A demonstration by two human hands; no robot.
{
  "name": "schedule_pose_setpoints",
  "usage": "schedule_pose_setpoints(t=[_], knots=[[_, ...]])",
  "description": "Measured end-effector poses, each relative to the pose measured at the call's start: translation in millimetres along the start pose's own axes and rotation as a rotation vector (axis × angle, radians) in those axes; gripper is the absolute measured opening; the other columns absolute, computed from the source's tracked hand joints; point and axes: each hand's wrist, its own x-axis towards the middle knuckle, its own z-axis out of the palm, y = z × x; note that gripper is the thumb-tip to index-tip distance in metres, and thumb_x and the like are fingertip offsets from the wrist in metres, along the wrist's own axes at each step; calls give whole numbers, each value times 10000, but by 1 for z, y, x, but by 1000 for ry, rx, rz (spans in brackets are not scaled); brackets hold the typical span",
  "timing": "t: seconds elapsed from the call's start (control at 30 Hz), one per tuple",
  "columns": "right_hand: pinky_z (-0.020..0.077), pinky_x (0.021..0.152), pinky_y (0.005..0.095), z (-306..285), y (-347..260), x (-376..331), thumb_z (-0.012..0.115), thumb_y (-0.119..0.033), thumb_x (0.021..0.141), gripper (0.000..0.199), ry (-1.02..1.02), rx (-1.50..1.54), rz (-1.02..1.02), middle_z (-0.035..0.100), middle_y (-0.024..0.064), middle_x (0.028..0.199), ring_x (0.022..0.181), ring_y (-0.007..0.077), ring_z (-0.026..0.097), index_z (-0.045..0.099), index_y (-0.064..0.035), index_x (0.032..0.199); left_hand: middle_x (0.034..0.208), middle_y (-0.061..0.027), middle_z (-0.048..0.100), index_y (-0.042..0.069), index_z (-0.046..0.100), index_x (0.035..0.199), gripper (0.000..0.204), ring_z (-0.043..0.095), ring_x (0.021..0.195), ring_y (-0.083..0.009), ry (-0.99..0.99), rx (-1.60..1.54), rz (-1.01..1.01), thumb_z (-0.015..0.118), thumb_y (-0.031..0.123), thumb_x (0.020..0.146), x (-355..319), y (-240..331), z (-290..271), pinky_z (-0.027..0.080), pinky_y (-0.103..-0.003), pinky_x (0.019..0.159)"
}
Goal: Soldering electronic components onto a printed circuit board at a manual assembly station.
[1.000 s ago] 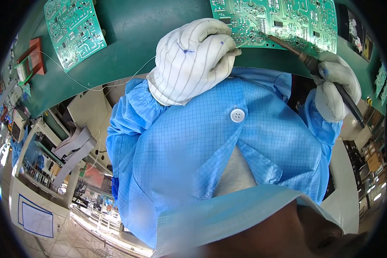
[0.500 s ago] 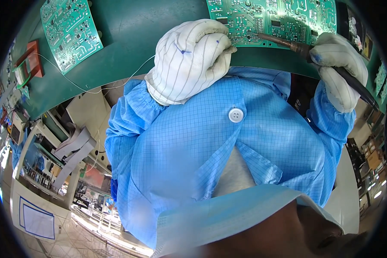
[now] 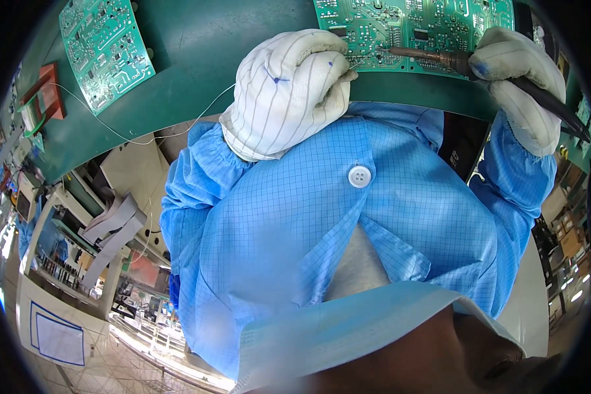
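My right hand (image 3: pixel 524 88), in a white striped glove, grips a soldering iron (image 3: pixel 433 56) by its dark handle. The iron's tip points left and meets, or nearly meets, the near part of a green circuit board (image 3: pixel 364 46) at the top. My left hand (image 3: pixel 290 95), gloved too, is curled at the board's near left corner, closed on solder wire (image 3: pixel 200 117). A short end of that wire pokes out toward the iron's tip. Its other end runs left to a spool (image 3: pixel 30 118) on a red stand (image 3: pixel 54 92). My left fingertips are partly hidden.
A second green circuit board (image 3: pixel 105 56) lies at the upper left of the green work surface (image 3: pixel 197 46). More board pieces (image 3: pixel 583 118) show at the right rim. Grey straps (image 3: pixel 115 223) hang beside a pale frame at the lower left.
My right hand has moved slightly up and right. The soldering iron now lies at a flatter angle, its tip shifted a little left and up. My left hand has hardly moved.
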Motion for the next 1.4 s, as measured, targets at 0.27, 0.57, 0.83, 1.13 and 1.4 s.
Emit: schedule_pose_setpoints(t=[0.27,0.57,0.83,1.13,1.4], knots=[[495,630,342,10,-20,5,597,-95,661,254,51,-120,-102,630,176,847,717,258,606,656,5,887,948,-59,694,86,639,792,215,679,829,-237,-12,-3,-10,729,-7,621,-1,2,-2,561,-330,717],[539,632,320,31,-15,-43,634,-22,745,219,490,-246,-61,690,202,885,711,256,658,665,49,949,991,-74,702,78,616,748,193,685,863,-233,14,-22,1,691,-26,604,-5,2,-4,553,-335,753],[543,581,281,38,47,-89,573,-55,918,166,1263,-665,66,690,230,881,630,222,669,609,96,977,1007,-84,702,80,605,737,183,685,879,-242,-7,-36,16,690,-18,608,-7,1,-5,553,-337,767],[541,595,261,66,26,-61,584,-13,874,154,1372,-382,217,709,215,890,661,202,680,627,85,985,1012,-87,687,86,616,784,193,672,881,-241,16,-24,12,700,15,625,-11,-3,-4,551,-338,750],[599,736,323,89,33,-50,555,-34,918,216,1219,-422,54,682,264,948,812,269,710,553,97,1089,975,-46,674,111,602,774,187,665,845,-227,53,9,25,703,65,624,-15,-6,-4,552,-344,728]])
